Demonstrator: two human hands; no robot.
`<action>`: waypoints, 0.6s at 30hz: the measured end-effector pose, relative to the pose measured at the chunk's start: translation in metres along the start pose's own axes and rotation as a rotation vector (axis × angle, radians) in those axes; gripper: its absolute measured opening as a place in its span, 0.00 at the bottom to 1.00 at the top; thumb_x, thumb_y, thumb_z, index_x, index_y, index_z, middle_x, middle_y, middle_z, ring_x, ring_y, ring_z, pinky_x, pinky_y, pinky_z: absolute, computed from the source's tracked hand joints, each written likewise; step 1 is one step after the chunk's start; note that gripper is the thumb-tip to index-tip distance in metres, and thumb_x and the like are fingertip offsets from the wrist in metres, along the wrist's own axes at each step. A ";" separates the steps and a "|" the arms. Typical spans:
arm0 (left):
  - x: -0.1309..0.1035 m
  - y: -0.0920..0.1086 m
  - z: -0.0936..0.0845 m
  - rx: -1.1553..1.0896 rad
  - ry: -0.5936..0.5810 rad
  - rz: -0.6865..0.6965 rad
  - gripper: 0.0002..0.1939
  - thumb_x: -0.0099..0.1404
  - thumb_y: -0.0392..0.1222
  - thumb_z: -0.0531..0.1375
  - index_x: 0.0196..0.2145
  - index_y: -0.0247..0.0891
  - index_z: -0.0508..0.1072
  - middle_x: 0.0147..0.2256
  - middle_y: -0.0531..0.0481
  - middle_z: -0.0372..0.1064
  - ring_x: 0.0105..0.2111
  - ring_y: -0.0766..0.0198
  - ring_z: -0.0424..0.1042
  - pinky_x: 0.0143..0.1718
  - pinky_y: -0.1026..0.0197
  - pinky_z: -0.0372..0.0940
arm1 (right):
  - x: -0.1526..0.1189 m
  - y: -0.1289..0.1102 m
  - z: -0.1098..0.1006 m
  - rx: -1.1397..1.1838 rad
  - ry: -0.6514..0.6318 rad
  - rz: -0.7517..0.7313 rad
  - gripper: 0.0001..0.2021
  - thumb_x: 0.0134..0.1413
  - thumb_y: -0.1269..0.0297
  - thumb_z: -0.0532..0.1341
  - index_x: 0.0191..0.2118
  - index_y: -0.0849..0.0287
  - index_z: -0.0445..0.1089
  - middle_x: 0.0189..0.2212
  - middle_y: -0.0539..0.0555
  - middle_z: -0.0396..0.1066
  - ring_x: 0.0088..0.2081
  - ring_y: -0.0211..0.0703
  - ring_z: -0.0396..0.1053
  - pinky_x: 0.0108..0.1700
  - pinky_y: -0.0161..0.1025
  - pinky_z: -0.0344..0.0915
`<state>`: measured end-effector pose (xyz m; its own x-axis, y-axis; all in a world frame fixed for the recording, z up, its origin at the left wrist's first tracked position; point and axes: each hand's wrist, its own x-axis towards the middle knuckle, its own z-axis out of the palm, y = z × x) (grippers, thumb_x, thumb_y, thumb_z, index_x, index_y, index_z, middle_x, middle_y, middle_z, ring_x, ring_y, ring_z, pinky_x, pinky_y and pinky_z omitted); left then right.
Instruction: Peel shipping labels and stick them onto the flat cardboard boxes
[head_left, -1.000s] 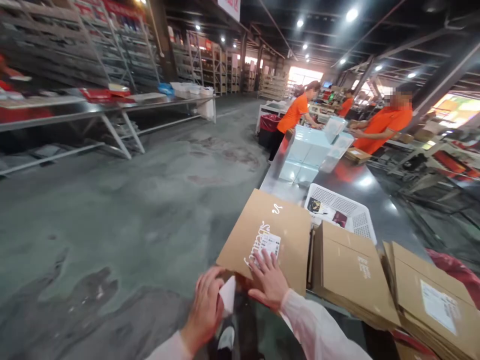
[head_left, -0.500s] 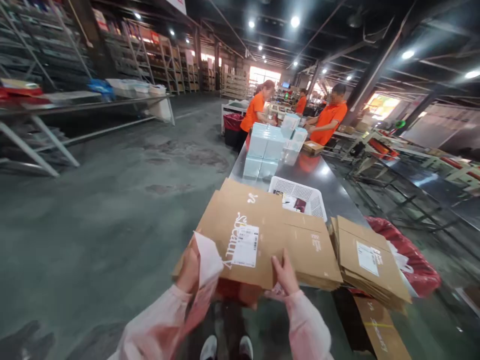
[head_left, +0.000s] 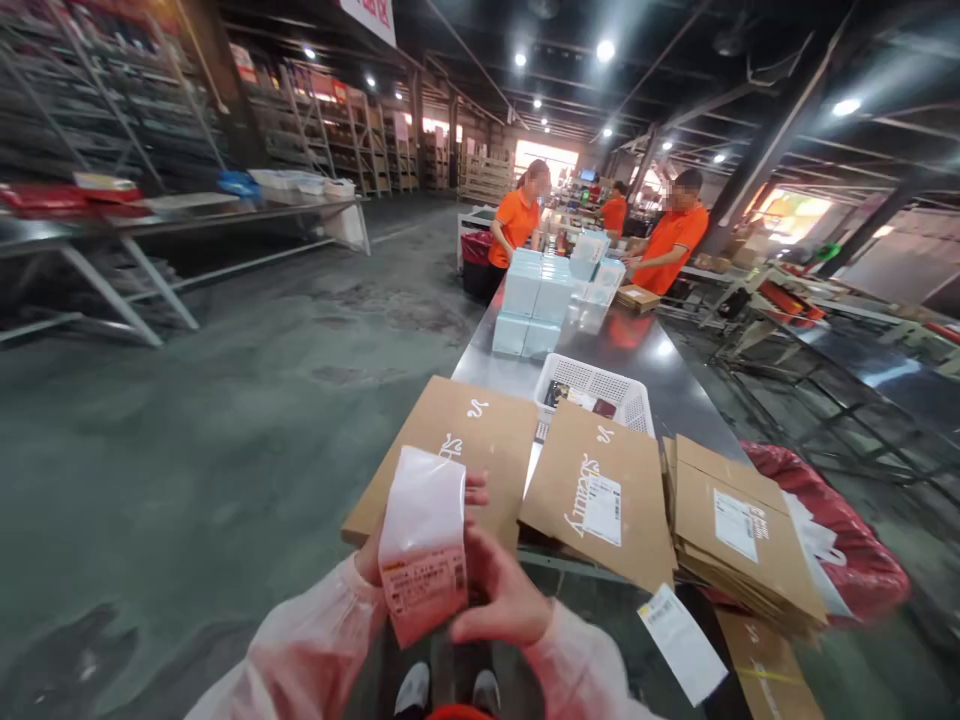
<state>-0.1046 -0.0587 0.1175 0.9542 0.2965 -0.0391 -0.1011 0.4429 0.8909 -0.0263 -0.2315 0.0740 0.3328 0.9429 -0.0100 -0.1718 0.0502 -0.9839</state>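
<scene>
- The left hand (head_left: 375, 555) grips a strip of white label backing paper (head_left: 424, 540) from behind, its fingertips curled round the strip's right edge; the strip stands upright just off the near end of the long steel table (head_left: 660, 370), and its lower part bears a printed label with a reddish tint
- The right hand (head_left: 499, 600) is half closed at the strip's lower right, thumb and fingers touching the paper beside the printed label
- Both forearms wear thin, translucent pink sleeves (head_left: 300, 650)
- Behind the strip, at the table's near left corner, lies a flat brown cardboard mailer with white script (head_left: 457, 450), no label visible on it
- Just to its right lies a second flat brown mailer carrying a white shipping label (head_left: 600, 495) — its near edge overhangs the table
- Further right, at the near right corner, a stack of flat brown mailers (head_left: 739, 530) with a white label on the top one
- A loose white paper slip (head_left: 679, 640) shows below the table's near edge
- A white perforated plastic basket (head_left: 600, 385) sits mid-table beyond the mailers, and pale blue boxes (head_left: 532, 300) are stacked toward the far end
- A red plastic bag (head_left: 840, 540) bulges beside the table's right edge
- Three people in orange shirts (head_left: 517, 220) stand around the far end — hands busy there, well apart from the near mailers
</scene>
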 end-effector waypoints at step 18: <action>-0.026 -0.057 -0.032 -0.193 0.378 -0.041 0.26 0.36 0.38 0.74 0.35 0.33 0.75 0.29 0.50 0.75 0.30 0.63 0.72 0.37 0.62 0.64 | 0.048 0.012 0.015 -0.332 0.410 -0.033 0.25 0.40 0.51 0.69 0.45 0.58 0.69 0.38 0.57 0.74 0.39 0.48 0.73 0.39 0.41 0.71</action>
<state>-0.1325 -0.0646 0.0534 0.7917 0.5489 -0.2680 -0.1505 0.6005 0.7854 -0.0267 -0.1808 0.0647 0.6802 0.7328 0.0177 0.1250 -0.0922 -0.9879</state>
